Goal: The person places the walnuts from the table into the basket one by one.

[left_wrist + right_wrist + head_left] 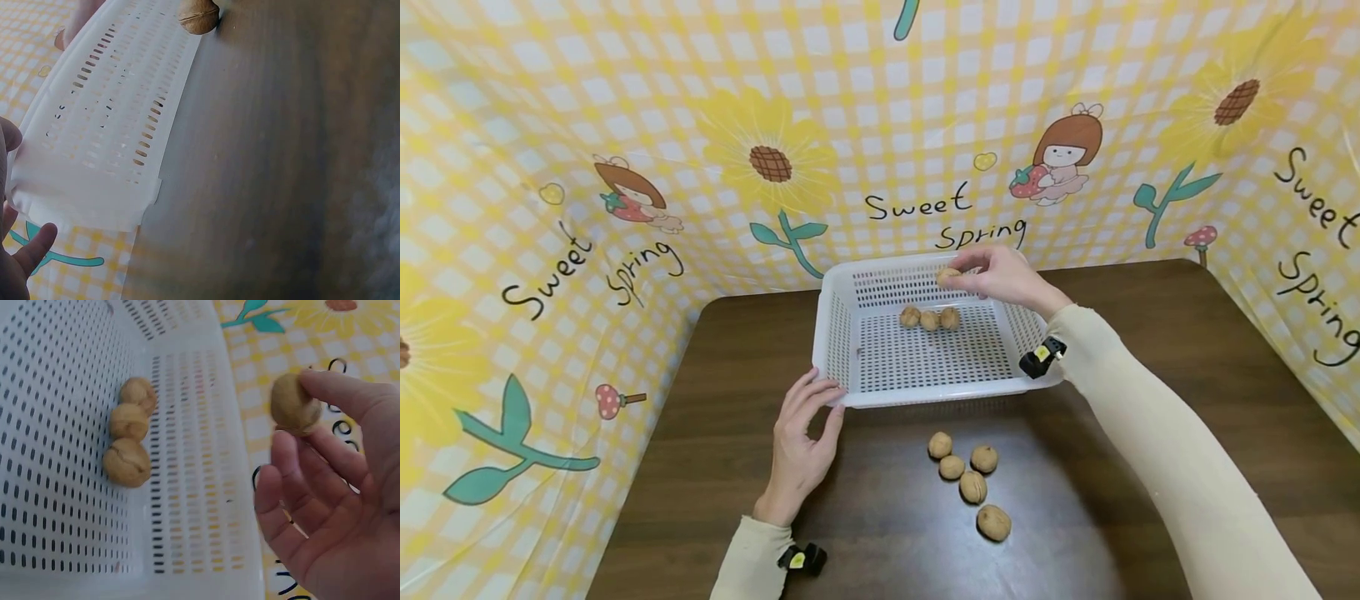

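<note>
A walnut (pixel 292 405) is pinched between the thumb and fingertips of my right hand (pixel 1006 277). In the head view it overlaps the back wall of a white perforated plastic basket (pixel 917 394). At the basket's near left corner, my left hand (pixel 801 442) holds the rim, thumb outside and fingers along the corner. Inside, three walnuts (pixel 929 320) sit in a row towards the back. Several more walnuts (pixel 973 487) lie loose on the table in front of the basket. The left wrist view shows the basket's outer wall (pixel 81 187) and one loose walnut (pixel 199 16).
The dark brown wooden table (pixel 730 400) carries the basket near its back edge. A yellow checked cloth (pixel 865 108) with sunflowers and lettering hangs right behind the table and along both sides. Black camera mounts are strapped at both wrists.
</note>
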The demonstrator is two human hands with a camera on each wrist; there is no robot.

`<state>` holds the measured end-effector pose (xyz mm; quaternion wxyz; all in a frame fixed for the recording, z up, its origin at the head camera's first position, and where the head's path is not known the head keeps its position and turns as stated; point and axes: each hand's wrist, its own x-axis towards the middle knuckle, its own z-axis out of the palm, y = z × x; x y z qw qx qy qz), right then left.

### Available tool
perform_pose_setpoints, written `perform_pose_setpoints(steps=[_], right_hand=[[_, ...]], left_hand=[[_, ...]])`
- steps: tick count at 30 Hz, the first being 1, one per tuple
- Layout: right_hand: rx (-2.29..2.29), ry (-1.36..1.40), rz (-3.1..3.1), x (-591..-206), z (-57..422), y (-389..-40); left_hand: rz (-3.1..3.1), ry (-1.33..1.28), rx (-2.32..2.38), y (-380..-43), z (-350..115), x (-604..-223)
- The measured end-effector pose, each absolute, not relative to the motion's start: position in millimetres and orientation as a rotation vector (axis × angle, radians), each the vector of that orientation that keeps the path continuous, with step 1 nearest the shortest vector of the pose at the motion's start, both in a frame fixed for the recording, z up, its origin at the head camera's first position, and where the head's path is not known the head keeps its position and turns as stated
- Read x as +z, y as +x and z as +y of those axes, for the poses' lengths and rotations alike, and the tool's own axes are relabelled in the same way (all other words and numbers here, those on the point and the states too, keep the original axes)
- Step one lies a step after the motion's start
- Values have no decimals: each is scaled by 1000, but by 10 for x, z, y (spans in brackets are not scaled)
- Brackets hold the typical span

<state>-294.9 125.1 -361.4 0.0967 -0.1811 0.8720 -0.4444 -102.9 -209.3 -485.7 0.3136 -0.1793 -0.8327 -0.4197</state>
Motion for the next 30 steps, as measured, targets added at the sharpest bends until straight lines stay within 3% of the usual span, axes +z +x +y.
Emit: perform_pose_setpoints(steps=[16,30], right_hand=[[-882,-552,2559,-4058,1230,-3145],[-820,-532,2482,-4140,1124,-3162]], left_hand=[[-2198,-478,-1115,-1008,-2077,-4884],[-2184,-485,-1109,-1032,-2090,-4877]])
